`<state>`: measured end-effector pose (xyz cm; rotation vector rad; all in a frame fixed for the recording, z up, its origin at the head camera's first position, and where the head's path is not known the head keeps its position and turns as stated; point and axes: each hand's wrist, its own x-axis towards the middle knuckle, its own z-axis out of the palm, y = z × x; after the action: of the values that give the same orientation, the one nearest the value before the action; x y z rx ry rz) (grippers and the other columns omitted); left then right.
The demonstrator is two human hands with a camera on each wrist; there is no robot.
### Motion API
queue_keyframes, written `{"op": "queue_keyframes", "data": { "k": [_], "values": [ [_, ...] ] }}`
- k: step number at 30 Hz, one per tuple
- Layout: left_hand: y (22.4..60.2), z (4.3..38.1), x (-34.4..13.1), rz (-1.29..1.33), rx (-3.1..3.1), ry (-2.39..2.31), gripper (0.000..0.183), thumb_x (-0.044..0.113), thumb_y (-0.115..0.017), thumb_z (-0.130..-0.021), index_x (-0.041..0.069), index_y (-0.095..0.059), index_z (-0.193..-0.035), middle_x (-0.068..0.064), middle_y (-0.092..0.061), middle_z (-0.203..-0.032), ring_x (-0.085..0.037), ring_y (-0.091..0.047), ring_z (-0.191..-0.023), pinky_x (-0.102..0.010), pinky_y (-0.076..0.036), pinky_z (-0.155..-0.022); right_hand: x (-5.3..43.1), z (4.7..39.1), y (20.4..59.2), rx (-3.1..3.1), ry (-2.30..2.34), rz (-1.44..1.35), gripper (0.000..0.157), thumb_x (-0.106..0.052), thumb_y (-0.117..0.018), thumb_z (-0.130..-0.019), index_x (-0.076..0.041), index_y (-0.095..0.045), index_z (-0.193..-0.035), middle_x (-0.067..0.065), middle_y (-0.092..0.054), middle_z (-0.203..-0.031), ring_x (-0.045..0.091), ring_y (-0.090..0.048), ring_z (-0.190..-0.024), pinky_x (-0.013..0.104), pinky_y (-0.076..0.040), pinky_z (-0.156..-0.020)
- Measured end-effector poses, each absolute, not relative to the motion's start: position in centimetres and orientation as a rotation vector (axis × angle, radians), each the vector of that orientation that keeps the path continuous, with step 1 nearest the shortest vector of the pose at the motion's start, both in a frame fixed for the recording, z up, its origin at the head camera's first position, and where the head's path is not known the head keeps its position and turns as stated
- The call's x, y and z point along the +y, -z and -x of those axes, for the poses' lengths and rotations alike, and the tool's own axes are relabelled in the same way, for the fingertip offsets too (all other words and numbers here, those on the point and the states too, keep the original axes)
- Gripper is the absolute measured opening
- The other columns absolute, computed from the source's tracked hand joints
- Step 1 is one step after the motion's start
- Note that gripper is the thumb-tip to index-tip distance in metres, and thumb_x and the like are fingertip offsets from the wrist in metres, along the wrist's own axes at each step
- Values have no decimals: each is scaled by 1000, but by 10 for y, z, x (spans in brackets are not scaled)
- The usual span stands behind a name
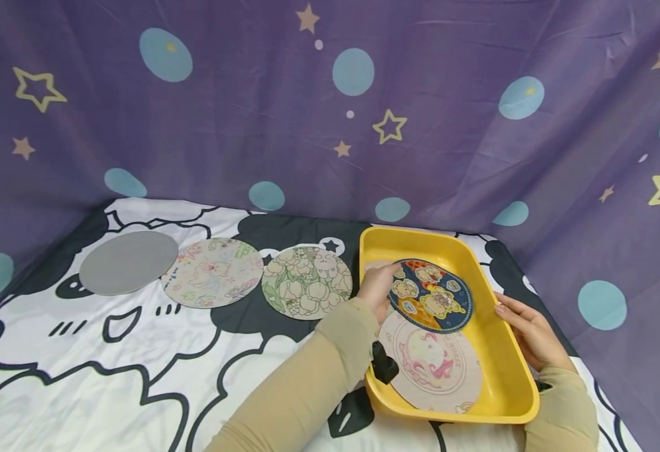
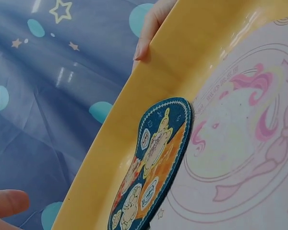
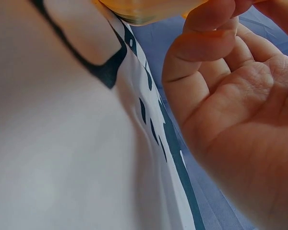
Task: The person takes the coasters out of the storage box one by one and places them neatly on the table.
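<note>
My left hand point(image 1: 377, 289) pinches the left edge of a dark blue round mat point(image 1: 448, 302) with cartoon bears on it. That mat is over the yellow tray point(image 1: 507, 370), tilted in the left wrist view, and overlaps a pale pink round mat point(image 1: 440, 373) with a pink-maned horse lying in the tray. On the tray's right side, my right hand point(image 1: 536, 333) grips the rim, thumb on top and fingers curled beneath it. The right wrist view shows those curled fingers point(image 3: 201, 48) at the tray's edge.
Left of the tray, a row of round mats lies on the black-and-white cartoon cloth point(image 1: 93, 402): a green floral one point(image 1: 307, 282), a pastel doodle one point(image 1: 214, 273) and a plain grey one point(image 1: 129, 262). A purple starry curtain point(image 1: 285, 125) hangs behind and at the sides.
</note>
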<state>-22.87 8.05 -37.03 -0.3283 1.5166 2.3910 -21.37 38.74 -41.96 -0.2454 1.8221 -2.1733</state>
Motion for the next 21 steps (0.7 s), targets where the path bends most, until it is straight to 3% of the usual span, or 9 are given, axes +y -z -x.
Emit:
{"op": "queue_keyframes", "data": {
  "k": [6, 8, 14, 18, 21],
  "values": [
    [373, 230, 80, 311, 1475, -2384, 32, 25, -48, -102, 1, -60, -120, -13, -60, -117, -35, -50, -129, -48, -37, -115, 388, 213, 420, 1809, 2188, 253, 38, -6, -39, -106, -24, -69, -123, -3, -74, -114, 13, -72, -98, 29, -60, -81],
    [373, 230, 79, 306, 1466, -2378, 33, 25, -48, -103, 1, -58, -123, -14, -61, -121, -35, -51, -129, -48, -39, -114, 388, 213, 420, 1808, 2195, 253, 38, -6, -39, -106, -23, -69, -123, -3, -74, -114, 13, -72, -98, 28, -60, -81],
    [375, 230, 81, 338, 1485, -2339, 41, 26, -49, -102, 0, -52, -134, -19, -49, -144, -34, -42, -138, -54, -25, -121, 389, 212, 419, 1803, 2199, 246, 39, -6, -38, -106, -24, -69, -122, -4, -74, -114, 12, -72, -98, 28, -60, -81],
    [376, 230, 80, 361, 1485, -2323, 47, 26, -50, -102, -1, -45, -140, -18, -44, -148, -34, -41, -139, -55, -21, -122, 388, 212, 419, 1816, 2182, 245, 38, -7, -39, -107, -25, -69, -123, -5, -73, -115, 12, -72, -99, 28, -60, -81],
    [376, 230, 79, 377, 1479, -2317, 48, 26, -51, -102, 0, -43, -141, -19, -44, -147, -34, -43, -138, -53, -24, -121, 387, 212, 419, 1821, 2181, 242, 38, -7, -39, -107, -25, -69, -123, -5, -73, -115, 12, -72, -98, 28, -60, -82]
  ]
}}
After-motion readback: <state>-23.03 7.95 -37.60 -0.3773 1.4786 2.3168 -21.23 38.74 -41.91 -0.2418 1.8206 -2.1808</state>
